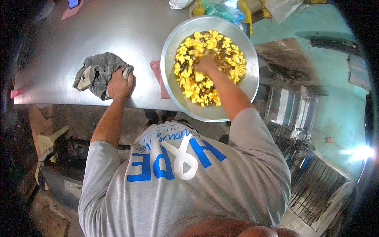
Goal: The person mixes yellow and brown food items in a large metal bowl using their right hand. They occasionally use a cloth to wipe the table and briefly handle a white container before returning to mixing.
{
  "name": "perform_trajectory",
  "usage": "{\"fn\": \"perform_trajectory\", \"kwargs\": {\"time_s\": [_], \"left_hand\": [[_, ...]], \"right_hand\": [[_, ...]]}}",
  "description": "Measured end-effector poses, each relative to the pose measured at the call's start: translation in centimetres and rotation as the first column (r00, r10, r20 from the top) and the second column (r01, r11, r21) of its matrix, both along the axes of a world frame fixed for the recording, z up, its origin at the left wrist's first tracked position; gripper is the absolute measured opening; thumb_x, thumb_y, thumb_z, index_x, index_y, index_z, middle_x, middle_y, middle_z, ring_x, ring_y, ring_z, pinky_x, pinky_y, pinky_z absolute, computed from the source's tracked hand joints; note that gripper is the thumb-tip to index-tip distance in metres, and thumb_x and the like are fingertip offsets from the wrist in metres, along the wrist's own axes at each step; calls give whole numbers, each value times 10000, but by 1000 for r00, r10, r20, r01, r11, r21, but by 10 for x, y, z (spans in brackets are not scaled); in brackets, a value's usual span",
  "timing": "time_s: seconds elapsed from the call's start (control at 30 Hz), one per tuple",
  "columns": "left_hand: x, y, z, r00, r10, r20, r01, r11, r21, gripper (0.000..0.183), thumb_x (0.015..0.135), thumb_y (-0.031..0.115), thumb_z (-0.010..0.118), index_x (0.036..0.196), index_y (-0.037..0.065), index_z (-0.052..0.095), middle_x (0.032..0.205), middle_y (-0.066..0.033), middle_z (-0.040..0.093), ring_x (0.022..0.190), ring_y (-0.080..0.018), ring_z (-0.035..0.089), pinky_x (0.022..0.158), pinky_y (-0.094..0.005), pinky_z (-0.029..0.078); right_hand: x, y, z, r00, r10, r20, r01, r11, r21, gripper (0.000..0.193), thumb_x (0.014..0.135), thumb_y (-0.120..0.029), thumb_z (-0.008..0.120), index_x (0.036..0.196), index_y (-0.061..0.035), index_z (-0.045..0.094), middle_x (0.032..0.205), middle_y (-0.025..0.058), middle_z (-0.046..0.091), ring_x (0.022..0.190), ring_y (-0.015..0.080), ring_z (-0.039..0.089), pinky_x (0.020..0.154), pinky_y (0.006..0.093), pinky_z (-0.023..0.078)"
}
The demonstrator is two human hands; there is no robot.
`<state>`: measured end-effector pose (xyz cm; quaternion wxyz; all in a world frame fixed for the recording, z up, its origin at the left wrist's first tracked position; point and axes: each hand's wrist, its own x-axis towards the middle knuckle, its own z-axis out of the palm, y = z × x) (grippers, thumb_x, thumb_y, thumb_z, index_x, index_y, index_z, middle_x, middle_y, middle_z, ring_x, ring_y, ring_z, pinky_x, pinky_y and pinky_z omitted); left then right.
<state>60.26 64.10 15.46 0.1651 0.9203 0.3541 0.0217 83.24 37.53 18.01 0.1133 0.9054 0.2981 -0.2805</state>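
A large round metal bowl [251,79] stands at the table's right side. Inside it lie many small yellow, lumpy pieces [235,59], mixed with dark bits and something brown and wet-looking. They look like popcorn or small blossoms; I cannot tell which. My right hand [206,65] reaches down among these pieces near the bowl's middle. Its fingers are blurred and partly buried. To the left, my left hand [120,83] grips the right side of a crumpled dark grey cloth [98,71] with pale patches, which rests on the metal table [130,31].
A pink cloth [160,79] lies partly under the bowl's left side. Behind the bowl are plastic bags [221,10]. At the far left a phone [73,3] rests on something pink. A yellow plastic chair [53,138] stands below the table's left end, and a metal rack [316,189] at right.
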Motion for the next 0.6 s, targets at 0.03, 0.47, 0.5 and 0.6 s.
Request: {"fn": "perform_trajectory", "kwargs": {"time_s": [0.03, 0.47, 0.5, 0.6], "left_hand": [[1, 1, -1, 1000, -5, 2, 5, 1000, -4, 430, 774, 431, 542, 1100, 151, 535, 1027, -135, 568, 929, -313, 575, 794, -405, 456], [-1, 0, -4, 999, 35, -42, -35, 999, 8, 456, 765, 426, 532, 1129, 152, 528, 1071, -121, 560, 962, -319, 566, 830, -403, 442], [5, -2, -3, 1000, 11, -29, -10, 1000, 13, 453, 764, 424, 532, 1124, 150, 529, 1070, -124, 560, 961, -321, 565, 829, -404, 442], [0, -2, 7, 998, 34, -60, -36, 999, -30, 466, 772, 420, 545, 1141, 138, 512, 1089, -136, 548, 972, -326, 558, 825, -421, 439]], "right_hand": [[-12, -9, -16, 999, 24, -47, -25, 1000, -9, 428, 796, -331, 552, 965, 58, 611, 1069, 256, 569, 988, 335, 562, 875, 396, 436], [5, -4, 6, 990, -131, -49, 137, 981, 136, 428, 787, -333, 542, 903, 72, 618, 945, 261, 605, 871, 347, 606, 817, 392, 475], [0, -10, -20, 987, -160, 2, 157, 973, 172, 372, 772, -286, 553, 882, 62, 627, 936, 267, 603, 863, 361, 606, 813, 403, 475], [-55, -8, 9, 997, 81, 2, -80, 984, 161, 374, 788, -314, 565, 931, 24, 634, 952, 249, 607, 878, 368, 599, 809, 404, 476]]}}
